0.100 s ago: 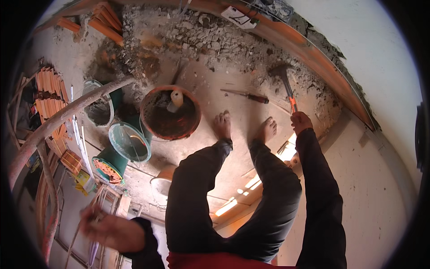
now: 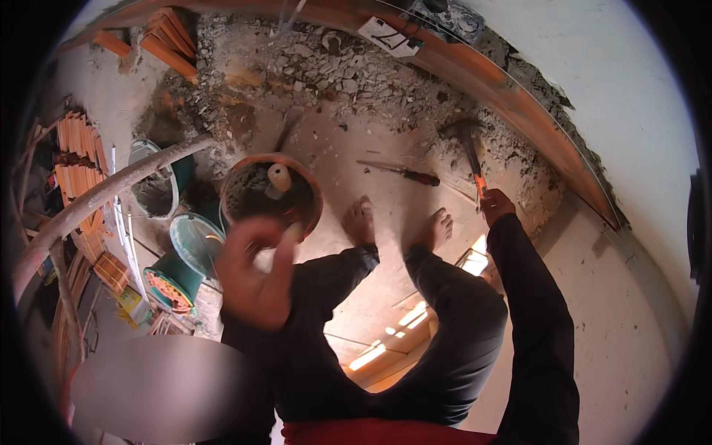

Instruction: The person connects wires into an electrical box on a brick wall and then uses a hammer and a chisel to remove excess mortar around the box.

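My right hand [image 2: 497,206] is closed around the black-and-orange handle of a hammer [image 2: 475,165], whose dark head lies over the rubble at the wall's foot. My left hand [image 2: 259,278] is raised in front of my left thigh, overlapping the near rim of a round reddish tub [image 2: 317,194]. Motion smears its fingers; the thumb stands up and the fingers look curled, and whether it holds something small I cannot make out. Inside the tub is dark grey mix and a tool with a pale round handle [image 2: 279,176]. A long thin-bladed tool with a dark handle [image 2: 420,177] lies ahead of my feet.
Green buckets [image 2: 178,274] and a pale-rimmed bucket [image 2: 153,194] stand at the left. A thick pole [image 2: 111,189] slants across there, near stacked orange-brown bricks [image 2: 80,178]. Broken rubble [image 2: 348,70] lines the far wall. A white electrical box [image 2: 391,35] lies at the top.
My left hand has swung up and to the right, from the lower left to before the tub. My right hand still grips the hammer; the view has shifted slightly.
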Demonstrator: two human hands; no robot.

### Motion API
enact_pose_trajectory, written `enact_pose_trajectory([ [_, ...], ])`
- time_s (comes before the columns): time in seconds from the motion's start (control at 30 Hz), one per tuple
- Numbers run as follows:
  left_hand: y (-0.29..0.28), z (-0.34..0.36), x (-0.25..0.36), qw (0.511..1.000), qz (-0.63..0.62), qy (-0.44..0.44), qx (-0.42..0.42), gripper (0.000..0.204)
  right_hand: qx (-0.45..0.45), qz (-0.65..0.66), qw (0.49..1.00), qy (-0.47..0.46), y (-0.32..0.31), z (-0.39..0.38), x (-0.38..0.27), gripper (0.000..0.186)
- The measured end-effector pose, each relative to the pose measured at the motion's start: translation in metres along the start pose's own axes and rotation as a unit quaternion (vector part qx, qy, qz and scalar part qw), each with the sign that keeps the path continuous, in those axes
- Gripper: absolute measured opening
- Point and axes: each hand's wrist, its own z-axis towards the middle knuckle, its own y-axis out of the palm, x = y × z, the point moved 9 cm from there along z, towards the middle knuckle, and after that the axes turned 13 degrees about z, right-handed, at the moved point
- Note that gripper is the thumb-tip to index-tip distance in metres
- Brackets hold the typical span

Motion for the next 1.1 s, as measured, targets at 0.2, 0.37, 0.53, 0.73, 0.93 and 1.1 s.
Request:
enact_pose_trajectory([
  [0.2,0.259,0.14,-0.119,0.958,0.247,-0.019,-0.144,0.016,0.051,-0.107,0.985,-0.123,-0.007,0.097,-0.028,0.031],
  [0.37,0.331,0.141,-0.173,0.958,0.269,0.04,-0.092,0.018,0.046,-0.125,0.985,-0.113,0.012,0.117,-0.026,0.035],
  [0.53,0.346,0.148,-0.201,0.938,0.319,0.117,-0.07,0.017,0.046,-0.145,0.977,-0.151,0.009,0.117,-0.029,0.035],
  [0.73,0.345,0.155,-0.202,0.964,0.251,0.056,-0.071,0.017,-0.116,-0.174,0.977,-0.036,0.004,0.157,-0.027,0.042],
  [0.93,0.339,0.153,-0.199,0.958,0.274,0.077,0.027,0.013,-0.125,-0.191,0.968,-0.101,0.008,0.144,-0.034,0.046],
  [1.1,0.346,0.151,-0.201,0.958,0.264,0.108,0.002,0.011,-0.109,-0.279,0.944,-0.141,0.007,0.133,-0.049,0.037],
])
